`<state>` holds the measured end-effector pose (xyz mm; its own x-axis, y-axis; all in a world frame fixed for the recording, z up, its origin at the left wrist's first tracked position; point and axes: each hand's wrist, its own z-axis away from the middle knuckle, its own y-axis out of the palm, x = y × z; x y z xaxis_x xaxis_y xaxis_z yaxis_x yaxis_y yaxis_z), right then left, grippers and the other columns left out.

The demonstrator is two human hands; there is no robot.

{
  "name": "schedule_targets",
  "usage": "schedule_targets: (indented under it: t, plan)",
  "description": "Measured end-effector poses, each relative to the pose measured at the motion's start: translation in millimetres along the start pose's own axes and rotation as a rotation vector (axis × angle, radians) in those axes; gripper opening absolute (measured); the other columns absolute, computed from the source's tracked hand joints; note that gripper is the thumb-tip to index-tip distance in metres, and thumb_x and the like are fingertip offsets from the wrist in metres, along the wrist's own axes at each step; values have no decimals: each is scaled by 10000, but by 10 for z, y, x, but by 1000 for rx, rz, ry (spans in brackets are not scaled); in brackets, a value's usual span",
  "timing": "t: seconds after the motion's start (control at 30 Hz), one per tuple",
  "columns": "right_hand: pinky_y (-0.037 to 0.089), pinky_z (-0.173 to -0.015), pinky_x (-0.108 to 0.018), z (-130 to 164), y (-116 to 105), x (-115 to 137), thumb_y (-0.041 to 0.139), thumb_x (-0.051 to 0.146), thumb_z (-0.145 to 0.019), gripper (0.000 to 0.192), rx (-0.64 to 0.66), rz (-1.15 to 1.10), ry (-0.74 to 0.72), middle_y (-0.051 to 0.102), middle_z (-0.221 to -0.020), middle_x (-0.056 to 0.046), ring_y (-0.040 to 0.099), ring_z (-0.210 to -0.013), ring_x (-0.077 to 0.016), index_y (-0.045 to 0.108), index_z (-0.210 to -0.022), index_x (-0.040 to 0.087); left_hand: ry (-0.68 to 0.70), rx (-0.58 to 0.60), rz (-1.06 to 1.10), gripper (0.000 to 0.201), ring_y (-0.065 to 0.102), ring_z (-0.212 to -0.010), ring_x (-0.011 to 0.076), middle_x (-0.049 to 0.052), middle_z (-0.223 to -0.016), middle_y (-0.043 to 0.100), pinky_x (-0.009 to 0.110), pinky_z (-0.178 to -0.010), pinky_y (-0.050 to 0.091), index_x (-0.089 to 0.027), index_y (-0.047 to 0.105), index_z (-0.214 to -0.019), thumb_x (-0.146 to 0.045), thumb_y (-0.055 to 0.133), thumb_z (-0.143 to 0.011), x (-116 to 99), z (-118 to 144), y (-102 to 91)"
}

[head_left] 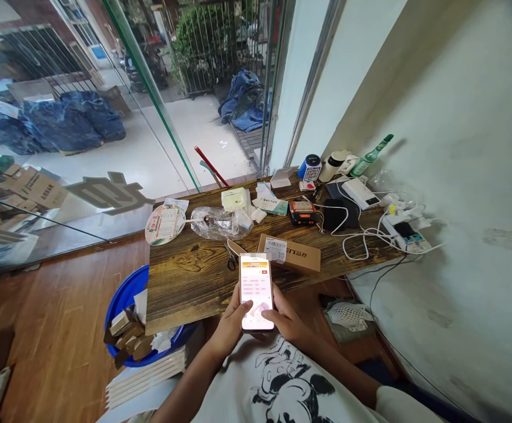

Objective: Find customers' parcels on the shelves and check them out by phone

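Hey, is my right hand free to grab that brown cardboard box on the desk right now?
Probably not straight away. The right hand is holding the phone together with the left hand. The cardboard box lies just beyond the phone on the wooden desk, with nothing between, so it looks reachable once that hand lets go.

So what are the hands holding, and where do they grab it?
A phone, held upright with its screen lit. The left hand and the right hand grip its lower end, one on each side edge, both thumbs resting on the screen.
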<state>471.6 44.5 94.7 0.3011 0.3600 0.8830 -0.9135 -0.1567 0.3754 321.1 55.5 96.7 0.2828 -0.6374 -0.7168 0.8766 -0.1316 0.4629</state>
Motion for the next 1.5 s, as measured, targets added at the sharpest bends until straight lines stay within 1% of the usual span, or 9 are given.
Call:
schedule_targets:
  t: [0.17,0.3,0.4,0.57,0.7,0.9,1.03,1.2,1.5]
  plan:
    - [441,-936,-421,-36,11,-39,582,307,-778,523,-75,22,-16,615,-1227,-67,516,-1165,-268,468,-1287,258,35,43,128,909,580,-993,259,57,-1196,609,310,-700,526,-284,149,-1463,-165,518,-642,-20,-13,10]
    - [455,-906,-406,-33,25,-32,572,271,-761,514,-64,-57,12,624,-1213,-59,563,-1090,-250,477,-1266,260,-10,4,81,930,576,-975,259,51,-1164,624,292,-656,513,-305,119,-1464,-162,548,-651,-30,-15,21]
    - [489,-813,-389,-67,35,-25,602,315,-734,507,-110,-87,24,667,-1127,-59,606,-997,-252,507,-1228,252,-6,-2,71,943,566,-970,261,60,-1177,612,291,-642,507,-301,109,-1466,-155,537,-638,-36,-15,21]
    - [499,-712,-393,-209,52,65,615,610,-663,476,-297,-45,37,719,-846,-81,634,-852,-295,658,-884,190,4,70,106,976,513,-1070,267,31,-1246,571,338,-769,503,-326,152,-1458,-107,483,-566,2,-5,-17]
    - [489,-678,-392,-279,65,128,610,724,-588,543,-435,26,29,697,-725,-86,621,-807,-311,655,-686,192,28,91,84,963,496,-1110,266,12,-1197,603,358,-861,463,-323,149,-1461,-89,472,-585,79,-10,-54]
    - [491,-661,-363,-145,92,33,520,631,-753,445,-426,86,-69,697,-818,-67,604,-844,-278,668,-855,224,79,76,149,931,492,-1142,252,22,-1221,594,333,-906,437,-268,232,-1449,-91,452,-562,35,10,-6]
    - [497,-708,-368,17,124,-3,534,516,-795,341,-417,172,-148,689,-910,-69,592,-842,-269,674,-923,232,3,70,135,937,562,-1021,276,47,-1232,577,374,-758,514,-326,154,-1452,-129,472,-593,0,42,-8]
    - [494,-700,-360,12,94,-60,553,524,-786,366,-400,105,-156,691,-882,-80,595,-792,-256,686,-892,200,-6,79,112,942,595,-897,266,82,-1225,568,348,-612,535,-334,113,-1454,-149,466,-600,25,55,-26]
    - [463,-638,-335,-101,13,-203,565,575,-785,457,-354,128,-123,684,-793,-87,589,-720,-230,673,-883,142,-13,62,137,932,586,-935,256,45,-1303,519,370,-706,535,-378,174,-1439,-143,491,-594,19,78,-5]
